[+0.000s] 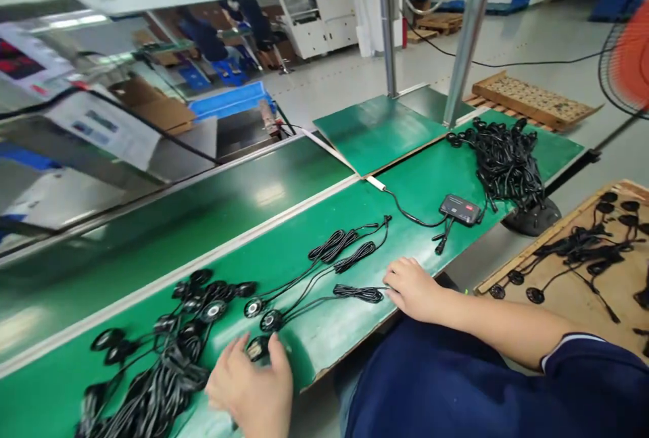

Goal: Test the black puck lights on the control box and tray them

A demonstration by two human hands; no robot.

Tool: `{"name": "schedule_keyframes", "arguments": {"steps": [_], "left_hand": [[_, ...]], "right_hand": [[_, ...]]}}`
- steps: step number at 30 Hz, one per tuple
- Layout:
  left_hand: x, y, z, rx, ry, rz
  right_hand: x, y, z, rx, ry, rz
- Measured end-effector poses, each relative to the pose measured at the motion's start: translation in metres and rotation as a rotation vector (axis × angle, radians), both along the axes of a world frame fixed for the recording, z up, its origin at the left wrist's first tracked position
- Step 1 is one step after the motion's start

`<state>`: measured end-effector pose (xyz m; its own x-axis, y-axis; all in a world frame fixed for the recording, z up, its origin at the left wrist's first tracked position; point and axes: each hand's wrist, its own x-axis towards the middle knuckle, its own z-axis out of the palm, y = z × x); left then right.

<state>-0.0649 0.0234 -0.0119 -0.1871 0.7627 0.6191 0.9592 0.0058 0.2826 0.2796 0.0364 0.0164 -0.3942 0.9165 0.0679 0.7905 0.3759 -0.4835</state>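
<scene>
My left hand (253, 380) is at the near edge of the green bench, its thumb and fingers closed around a round black disc (257, 349) with a pale centre. My right hand (413, 289) pinches the end of a thin black cable; the connector tip is hidden by the fingers. That cable's coiled bundle (359, 293) lies just left of the hand. Beyond it, two more coiled cables (334, 245) run to round black discs (270, 320) lying flat. A heaped pile of black cabled discs (172, 357) sits left of my left hand.
A black box (460, 209) with cable leads lies farther right, wired to a white connector (376, 183). Behind it is a large cable pile (507, 161). A cardboard tray (558, 269) with more cabled discs stands at right. A raised green board (380, 130) and a fan (629, 59) are beyond.
</scene>
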Motion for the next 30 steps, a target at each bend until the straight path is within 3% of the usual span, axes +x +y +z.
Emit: {"name": "schedule_keyframes", "arguments": {"steps": [2,4,7,10,13,18,24,27,30], "left_hand": [[0.028,0.002,0.010,0.048,0.008,-0.170],[0.065,0.001,0.018,-0.001,0.026,-0.478],[0.124,0.003,0.026,-0.151,0.113,-0.912],[0.171,0.016,0.026,-0.280,0.209,-1.118],[0.198,0.033,0.023,-0.364,0.229,-1.191],[0.218,0.057,0.023,-0.383,0.245,-1.165],[0.232,0.050,0.032,-0.462,0.303,-1.215],[0.239,0.052,0.026,-0.503,0.314,-1.197],[0.244,0.066,0.015,-0.477,0.175,-1.143]], "right_hand": [[0.021,0.003,0.001,0.055,0.114,-0.040],[0.050,0.004,0.005,0.106,0.155,-0.136],[0.094,0.009,0.015,0.069,-0.004,-0.342],[0.120,0.019,0.022,-0.043,-0.193,-0.419],[0.128,0.028,0.021,-0.095,-0.166,-0.383],[0.129,0.037,0.009,-0.121,-0.051,-0.374],[0.129,0.032,-0.012,0.003,0.050,-0.344],[0.134,0.031,-0.025,0.065,0.119,-0.328],[0.140,0.035,-0.032,0.077,0.158,-0.311]]}}
